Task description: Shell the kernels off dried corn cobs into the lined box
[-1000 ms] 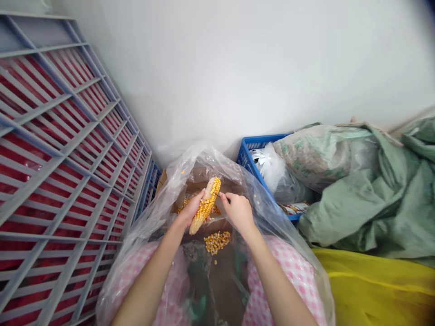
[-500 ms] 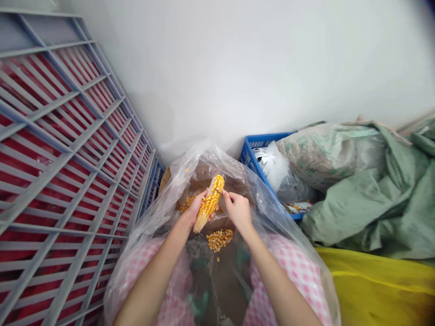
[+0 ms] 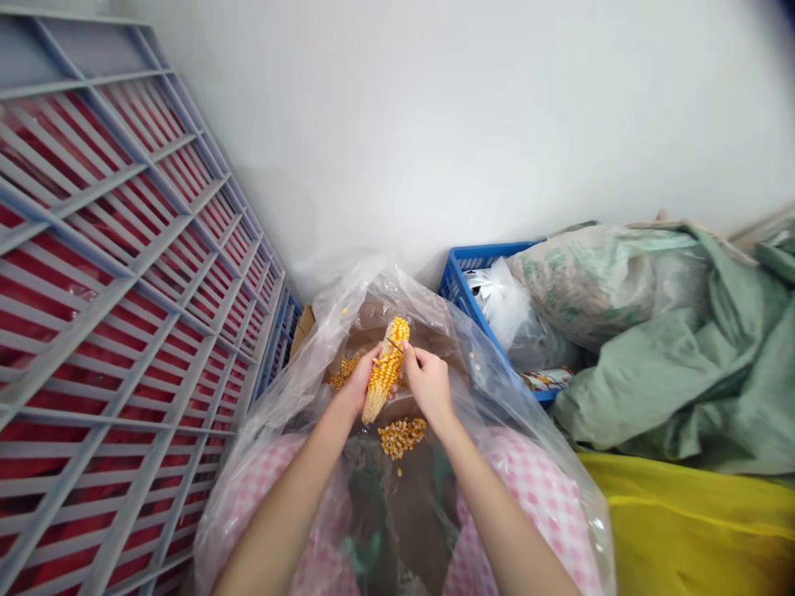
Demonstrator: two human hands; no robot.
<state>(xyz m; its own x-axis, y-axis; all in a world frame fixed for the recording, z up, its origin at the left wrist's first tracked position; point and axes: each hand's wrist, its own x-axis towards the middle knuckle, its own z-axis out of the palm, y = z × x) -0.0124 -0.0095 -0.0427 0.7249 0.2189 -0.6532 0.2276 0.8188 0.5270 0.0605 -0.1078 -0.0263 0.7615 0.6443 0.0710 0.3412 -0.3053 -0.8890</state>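
Left hand (image 3: 358, 382) curled firmly round a corn cob (image 3: 388, 370), right hand (image 3: 428, 385) pinching what looks like a thin dark pick (image 3: 394, 343) at its kernels.

Held tilted above a clear plastic liner (image 3: 478, 364) and brown cardboard (image 3: 366, 331), the cob is stripped to pale chaff at its lower end (image 3: 371, 407). Yellow rows still cover its middle and upper part. Loose kernels (image 3: 402, 437) lie heaped just below the hands, with a smaller scatter behind the cob.
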